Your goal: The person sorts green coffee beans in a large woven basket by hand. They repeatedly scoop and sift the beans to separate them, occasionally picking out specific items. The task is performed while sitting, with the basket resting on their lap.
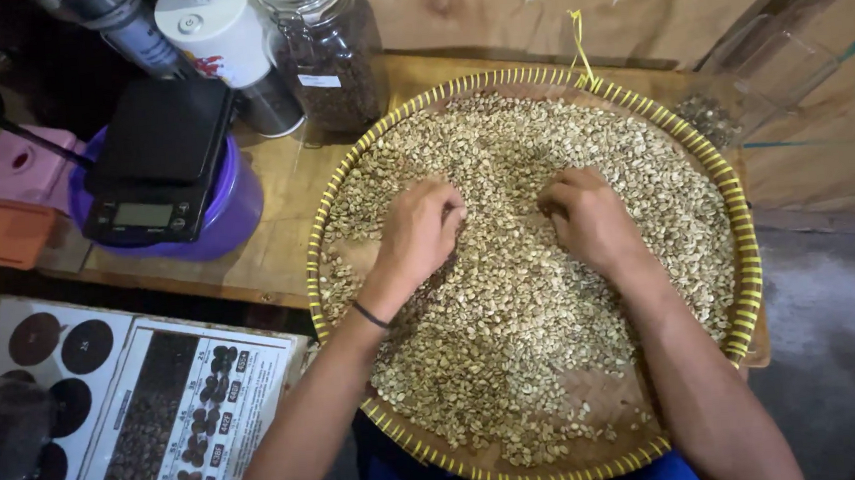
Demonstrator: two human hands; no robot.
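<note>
both my hands down in pale green unroasted coffee beans point(512, 294) on round woven bamboo tray point(739, 248).
left hand point(422, 232) and right hand point(587, 219) fingers curled loose, pinch unclear; beans light, hard, slippery, best raked or pinched singly.

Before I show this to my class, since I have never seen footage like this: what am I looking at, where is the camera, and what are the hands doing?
There is no machine here: the one picture comes from a camera worn on a person's head, looking down at their own bare hands. A round woven tray with a yellow rim lies on a wooden table, spread with pale unroasted coffee beans. The left hand and the right hand both rest curled in the beans; whether either pinches any is hidden. Left of the tray, a black digital scale sits on a purple bowl. Behind stands a glass jar of dark beans. At lower left lies a printed chart with pictures of beans.
</note>
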